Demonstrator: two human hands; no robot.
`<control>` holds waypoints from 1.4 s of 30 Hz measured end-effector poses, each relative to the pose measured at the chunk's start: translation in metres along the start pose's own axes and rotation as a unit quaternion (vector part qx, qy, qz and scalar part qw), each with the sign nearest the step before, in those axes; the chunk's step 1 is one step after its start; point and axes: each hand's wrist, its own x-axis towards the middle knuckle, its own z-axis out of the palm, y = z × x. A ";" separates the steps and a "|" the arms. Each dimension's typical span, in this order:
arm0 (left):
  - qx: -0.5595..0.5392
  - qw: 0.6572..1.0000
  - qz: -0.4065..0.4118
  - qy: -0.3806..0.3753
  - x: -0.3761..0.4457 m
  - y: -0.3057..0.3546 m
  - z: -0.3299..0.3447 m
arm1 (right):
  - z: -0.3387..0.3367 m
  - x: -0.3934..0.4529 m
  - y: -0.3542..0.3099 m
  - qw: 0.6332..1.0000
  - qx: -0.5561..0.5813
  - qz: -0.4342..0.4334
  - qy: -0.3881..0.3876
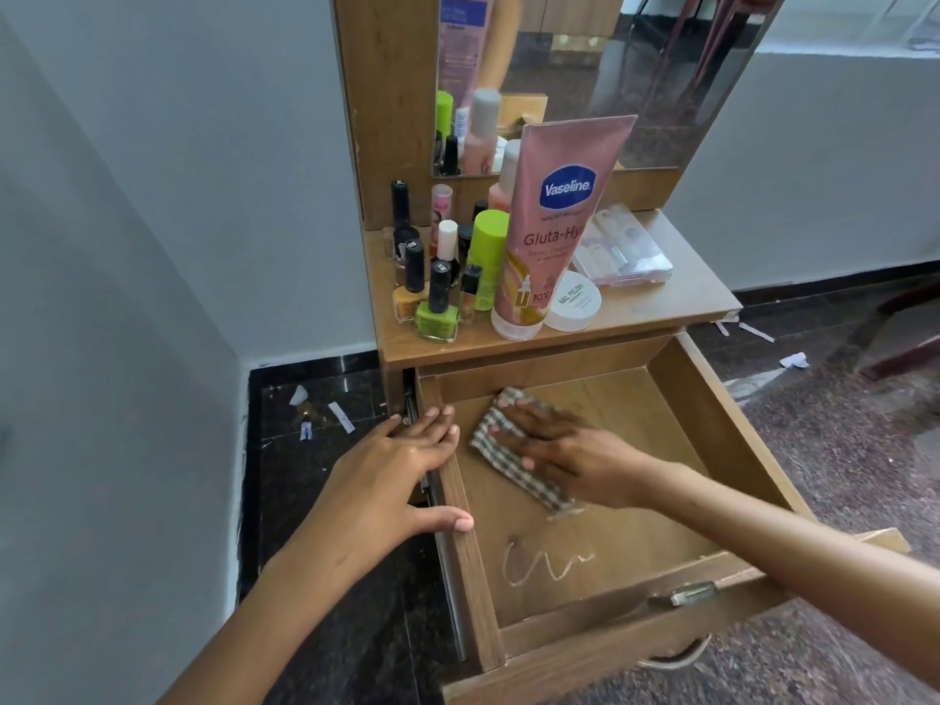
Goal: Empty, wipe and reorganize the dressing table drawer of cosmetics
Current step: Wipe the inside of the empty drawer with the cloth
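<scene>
Head view: the drawer (702, 409) stands pulled fully out toward the near side and holds no cosmetics, which leaves its floor clear for wiping. The right hand (569, 450) lies flat inside it, fingers spread, pressing a folded checked cloth (503, 452) onto the far-left part of the drawer floor; the open palm distributes pressure across the cloth. The left hand (397, 480) rests on the left side wall of the drawer, fingers together along the outer face and thumb hooked over the top edge, probably to steady the drawer against the wiping force. A pale squiggle mark (544, 564) lies on the near part of the floor, apart from the cloth, so wiping appears incomplete. The cosmetics are parked on the surface (676, 297) above: nail polish bottles (432, 297) at the left, a pink lotion tube (554, 231) upright on its cap in the middle, a white jar (572, 300) touching its base, and a clear case (623, 249) at the right.
</scene>
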 end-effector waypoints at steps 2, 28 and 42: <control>0.004 1.000 -0.002 -0.003 0.000 -0.001 0.001 | 0.003 0.002 0.006 0.999 -0.016 -0.041 0.015; -0.005 1.000 -0.024 -0.015 0.001 -0.003 0.004 | 0.017 -0.033 0.030 0.935 -0.194 -0.296 0.013; 0.005 0.999 -0.025 -0.027 0.000 -0.002 0.003 | 0.015 -0.030 0.022 0.898 -0.218 -0.383 -0.020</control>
